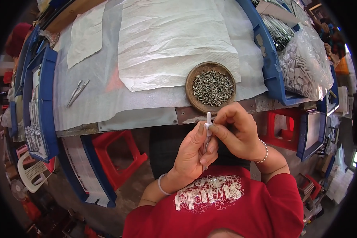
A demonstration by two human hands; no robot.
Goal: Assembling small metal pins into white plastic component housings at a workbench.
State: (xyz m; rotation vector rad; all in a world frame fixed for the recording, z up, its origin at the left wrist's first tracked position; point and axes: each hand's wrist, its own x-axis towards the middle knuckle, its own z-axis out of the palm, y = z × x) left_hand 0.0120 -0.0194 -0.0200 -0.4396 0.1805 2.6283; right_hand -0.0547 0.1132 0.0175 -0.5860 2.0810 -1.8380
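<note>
White part [208, 119] in the pinch of left hand [190, 156] and right hand [242, 135], bowl [190, 86] of metal bits [212, 88] beyond.

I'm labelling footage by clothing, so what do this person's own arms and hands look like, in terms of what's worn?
Both arms have short, plain red sleeves. Neither hand wears a glove. A thin, pale, smooth band circles the wrist of the left hand; a bracelet of pale round beads circles that of the right hand.
</note>
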